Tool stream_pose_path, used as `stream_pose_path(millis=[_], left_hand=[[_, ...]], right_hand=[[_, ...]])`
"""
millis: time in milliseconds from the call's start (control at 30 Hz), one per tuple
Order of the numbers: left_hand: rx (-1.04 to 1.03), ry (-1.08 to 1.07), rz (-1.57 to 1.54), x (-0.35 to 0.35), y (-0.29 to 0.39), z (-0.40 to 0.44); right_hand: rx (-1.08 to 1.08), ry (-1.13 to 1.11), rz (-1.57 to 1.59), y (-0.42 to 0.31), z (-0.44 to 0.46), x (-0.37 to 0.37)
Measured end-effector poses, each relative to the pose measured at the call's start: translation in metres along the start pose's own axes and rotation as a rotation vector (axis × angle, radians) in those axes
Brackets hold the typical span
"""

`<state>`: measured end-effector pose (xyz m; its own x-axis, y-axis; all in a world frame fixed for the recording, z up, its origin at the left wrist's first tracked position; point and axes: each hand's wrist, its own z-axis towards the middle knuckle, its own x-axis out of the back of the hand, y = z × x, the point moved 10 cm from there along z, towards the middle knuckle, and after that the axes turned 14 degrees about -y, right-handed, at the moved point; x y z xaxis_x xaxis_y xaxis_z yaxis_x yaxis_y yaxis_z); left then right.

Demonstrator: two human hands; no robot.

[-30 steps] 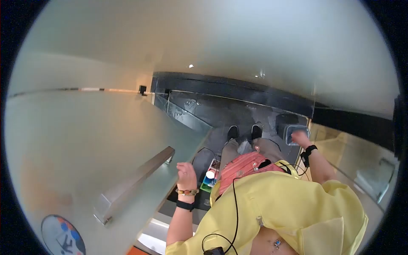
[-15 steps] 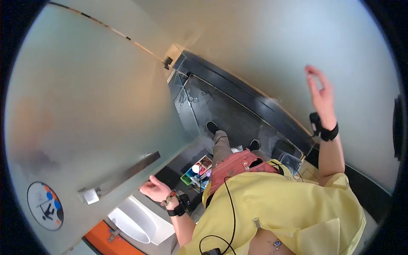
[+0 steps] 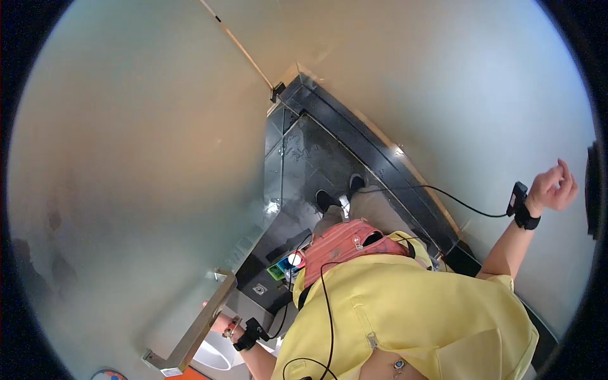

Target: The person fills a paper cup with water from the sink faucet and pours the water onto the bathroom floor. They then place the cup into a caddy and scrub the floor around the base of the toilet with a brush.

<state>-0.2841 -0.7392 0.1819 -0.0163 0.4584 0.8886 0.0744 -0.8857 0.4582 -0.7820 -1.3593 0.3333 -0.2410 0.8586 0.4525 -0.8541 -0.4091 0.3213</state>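
Observation:
My left hand (image 3: 221, 323) is at the metal handle (image 3: 201, 322) of the frosted glass door (image 3: 145, 209), low on the left. The handle bar passes in front of the hand and hides most of its fingers, so whether they grip it does not show. Far to the right, my right hand (image 3: 554, 189) is raised beside another frosted glass panel (image 3: 487, 95). Its fingers are loosely bent, with nothing in them. Each wrist wears a black strap with a small device, and a cable runs from it.
Dark, wet floor tiles (image 3: 316, 149) lie ahead, edged by a raised black ledge (image 3: 373, 152). A box of small items (image 3: 278, 269) stands low by the waist. A white basin (image 3: 218, 354) shows behind the handle. A red waist bag (image 3: 348, 244) hangs in front.
The view has turned and the door's handle looks nearer. My left hand has gone from free air to the handle. My right hand has moved outward and lower, and the feet have shifted.

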Motion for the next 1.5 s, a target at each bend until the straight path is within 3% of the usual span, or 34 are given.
stream_pose_path(millis=[133,333,433,533,567,800,1033,1100,1233,1300,1400,1500], left_hand=[[-0.049,0.044,0.097,0.011,0.014,0.018],[0.067,0.073,0.046,0.018,0.000,0.032],[0.108,0.059,0.069,0.017,-0.030,0.032],[-0.025,0.147,-0.228,0.022,-0.050,0.037],[0.043,0.132,-0.245,0.022,-0.061,0.034],[0.040,0.233,-0.238,0.030,-0.107,0.060],[-0.016,0.129,-0.320,0.026,-0.061,0.060],[0.030,0.109,-0.213,0.025,-0.064,0.060],[0.054,0.204,-0.398,0.028,-0.080,0.057],[0.016,0.092,-0.223,0.023,-0.080,0.067],[0.010,0.175,-0.503,0.026,-0.052,0.051],[-0.057,0.240,-0.446,0.030,-0.062,0.054]], right_hand=[[0.008,-0.001,-0.099,0.003,-0.005,0.005],[0.000,0.017,-0.136,0.007,-0.007,0.005],[-0.035,0.036,-0.091,0.039,-0.038,-0.007],[-0.083,0.074,-0.163,0.054,-0.055,-0.008],[-0.071,0.075,-0.154,0.058,-0.058,-0.006],[-0.001,0.029,-0.299,0.031,-0.025,0.006],[-0.087,0.019,-0.346,0.032,-0.016,0.002],[-0.111,0.007,-0.365,0.030,-0.013,0.004],[-0.111,0.017,-0.415,0.026,-0.010,0.010],[-0.097,0.032,-0.392,0.023,-0.011,0.013],[-0.094,0.071,-0.377,0.028,-0.017,0.013],[-0.132,0.036,-0.395,0.038,-0.029,0.017]])
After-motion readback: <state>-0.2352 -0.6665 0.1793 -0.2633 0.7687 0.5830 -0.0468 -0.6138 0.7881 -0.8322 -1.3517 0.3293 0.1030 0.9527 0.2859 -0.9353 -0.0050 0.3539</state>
